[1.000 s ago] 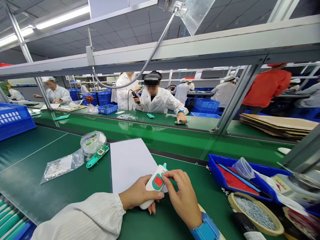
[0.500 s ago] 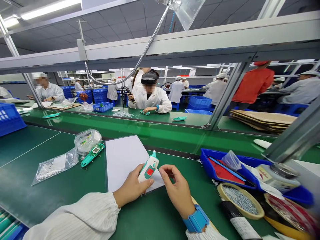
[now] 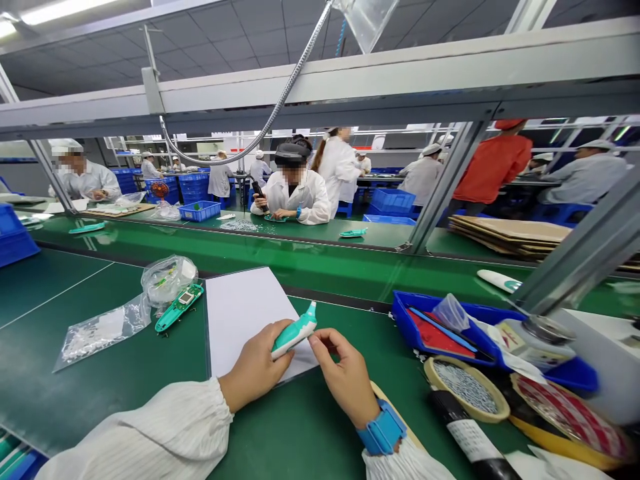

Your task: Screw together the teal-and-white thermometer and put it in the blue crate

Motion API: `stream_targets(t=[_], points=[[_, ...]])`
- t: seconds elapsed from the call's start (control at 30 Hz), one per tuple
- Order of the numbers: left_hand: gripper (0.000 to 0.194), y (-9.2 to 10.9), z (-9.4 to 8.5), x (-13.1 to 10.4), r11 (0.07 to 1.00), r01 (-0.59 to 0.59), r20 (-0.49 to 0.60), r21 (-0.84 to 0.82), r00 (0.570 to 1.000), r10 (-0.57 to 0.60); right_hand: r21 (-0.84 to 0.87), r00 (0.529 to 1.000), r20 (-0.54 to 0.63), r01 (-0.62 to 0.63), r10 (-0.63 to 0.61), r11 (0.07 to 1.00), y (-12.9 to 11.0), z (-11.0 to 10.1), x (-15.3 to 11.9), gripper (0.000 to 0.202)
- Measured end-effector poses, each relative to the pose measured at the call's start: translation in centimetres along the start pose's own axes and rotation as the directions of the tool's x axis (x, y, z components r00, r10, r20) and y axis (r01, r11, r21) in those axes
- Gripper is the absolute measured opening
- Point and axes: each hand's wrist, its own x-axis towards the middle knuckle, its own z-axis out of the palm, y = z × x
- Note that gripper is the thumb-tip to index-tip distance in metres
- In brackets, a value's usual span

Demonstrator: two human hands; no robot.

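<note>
My left hand is wrapped round a white and teal ear thermometer, held tilted with its narrow tip up and to the right. Its teal side faces me. Close by its right edge, my right hand has thumb and forefinger drawn together in a pinch; what they hold, if anything, is too small to tell, and so is whether they touch the casing. Beneath both hands lies a white sheet of paper. Left of the sheet is an open teal housing half with a circuit board.
Clear plastic bags of small parts lie at left. On the right are a blue tray with tools and a bottle, a bowl of screws and a black electric screwdriver. Across the green belt sits a co-worker.
The thermometer has turned in my left hand: its front with the red screen faced me before, now its teal side does. My right fingertips have come nearer to it.
</note>
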Motion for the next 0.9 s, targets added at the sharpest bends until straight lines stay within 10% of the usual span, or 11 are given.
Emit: stream_targets(t=[0.9], points=[[0.047, -0.29, -0.48, 0.16, 0.99, 0.027, 0.044, 0.138, 0.998, -0.033, 0.234, 0.975, 0.119, -0.21, 0.186, 0.949, 0.0, -0.29, 0.48, 0.024]])
